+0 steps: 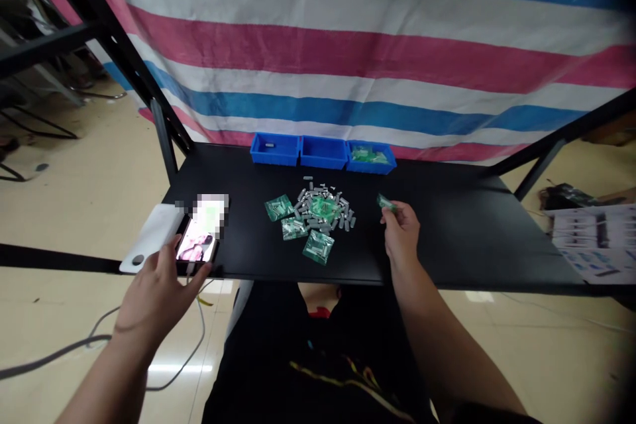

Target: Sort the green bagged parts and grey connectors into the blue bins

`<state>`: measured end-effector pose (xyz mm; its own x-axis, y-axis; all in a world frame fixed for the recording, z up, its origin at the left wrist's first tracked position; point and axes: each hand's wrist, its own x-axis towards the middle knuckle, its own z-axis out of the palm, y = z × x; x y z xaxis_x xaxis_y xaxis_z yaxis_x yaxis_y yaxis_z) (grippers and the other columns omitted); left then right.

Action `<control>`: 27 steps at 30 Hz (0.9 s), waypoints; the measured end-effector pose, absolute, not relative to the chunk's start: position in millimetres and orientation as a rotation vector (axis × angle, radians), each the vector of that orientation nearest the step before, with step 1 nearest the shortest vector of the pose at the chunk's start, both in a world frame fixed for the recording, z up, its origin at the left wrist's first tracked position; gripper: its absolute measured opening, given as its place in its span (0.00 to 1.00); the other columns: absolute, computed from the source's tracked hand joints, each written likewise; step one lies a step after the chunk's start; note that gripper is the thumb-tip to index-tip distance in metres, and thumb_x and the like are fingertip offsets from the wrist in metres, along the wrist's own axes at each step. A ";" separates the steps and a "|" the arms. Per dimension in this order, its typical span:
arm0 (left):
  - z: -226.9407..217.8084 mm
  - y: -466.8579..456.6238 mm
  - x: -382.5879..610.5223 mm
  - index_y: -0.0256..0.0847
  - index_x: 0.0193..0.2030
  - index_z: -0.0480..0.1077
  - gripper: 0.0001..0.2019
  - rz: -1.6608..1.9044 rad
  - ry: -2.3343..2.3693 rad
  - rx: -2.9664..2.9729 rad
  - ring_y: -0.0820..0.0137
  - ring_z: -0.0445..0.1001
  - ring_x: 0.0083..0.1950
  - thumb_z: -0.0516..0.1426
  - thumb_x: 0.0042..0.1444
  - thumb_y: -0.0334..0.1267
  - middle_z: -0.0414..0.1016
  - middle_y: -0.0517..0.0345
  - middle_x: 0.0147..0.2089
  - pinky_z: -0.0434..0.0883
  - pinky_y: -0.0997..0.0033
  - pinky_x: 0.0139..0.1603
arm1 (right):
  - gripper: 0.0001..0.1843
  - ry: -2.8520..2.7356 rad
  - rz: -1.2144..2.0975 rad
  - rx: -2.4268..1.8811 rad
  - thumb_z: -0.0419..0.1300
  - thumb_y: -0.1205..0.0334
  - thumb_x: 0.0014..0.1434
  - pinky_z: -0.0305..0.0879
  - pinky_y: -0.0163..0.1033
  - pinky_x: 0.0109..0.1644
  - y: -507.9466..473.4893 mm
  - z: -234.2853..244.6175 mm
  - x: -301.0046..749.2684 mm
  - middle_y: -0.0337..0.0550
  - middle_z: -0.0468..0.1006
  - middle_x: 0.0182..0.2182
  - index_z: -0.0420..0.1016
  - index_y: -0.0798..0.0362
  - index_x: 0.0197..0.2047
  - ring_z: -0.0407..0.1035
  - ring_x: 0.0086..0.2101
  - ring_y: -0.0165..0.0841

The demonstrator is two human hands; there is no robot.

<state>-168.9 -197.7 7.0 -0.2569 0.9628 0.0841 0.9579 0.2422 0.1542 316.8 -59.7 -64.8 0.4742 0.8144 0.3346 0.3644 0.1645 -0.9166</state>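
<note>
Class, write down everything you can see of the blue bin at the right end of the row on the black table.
The blue plastic bin is a shallow, open-topped rectangular tray with a thick rim, standing flat at the back of the black table. Its side sits against the middle blue bin. Inside lie green packets in a low heap.

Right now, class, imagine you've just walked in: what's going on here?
A person is working at a black table. The right hand pinches a small green plastic packet, while the left hand is at the lower edge of a lit smartphone. Between the hands lies a heap of small silver metal pieces, with green packets around it. Three blue plastic bins stand along the back edge, the rightmost holding green packets.
</note>
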 end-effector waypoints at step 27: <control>-55.4 -184.5 -157.9 0.28 0.67 0.58 0.39 1.027 2.312 1.916 0.38 0.64 0.72 0.60 0.58 0.55 0.65 0.25 0.66 0.62 0.35 0.72 | 0.16 -1.185 0.547 -1.479 0.67 0.48 0.57 0.65 0.39 0.37 -58.2 -70.5 309.1 0.37 0.75 0.31 0.73 0.49 0.42 0.69 0.31 0.33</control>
<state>-157.9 -184.5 -55.4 -0.2706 0.8693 0.4136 0.8898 0.0617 0.4522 309.1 -58.2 -70.5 0.3910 0.8817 0.2641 0.3713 0.1115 -0.9218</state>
